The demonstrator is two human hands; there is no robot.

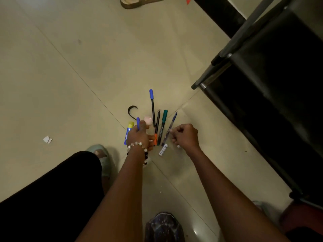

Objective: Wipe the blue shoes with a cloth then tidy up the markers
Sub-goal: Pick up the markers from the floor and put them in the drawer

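Crouched over markers (158,126) on the floor (70,75), left hand (139,135) grips a blue pen (138,123); right hand (185,136) pinches another pen (170,127), gathering them.

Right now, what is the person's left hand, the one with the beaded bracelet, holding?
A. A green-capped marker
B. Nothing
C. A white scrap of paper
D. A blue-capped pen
D: the left hand has its fingers curled round a blue-capped pen, whose cap sticks up above the knuckles.
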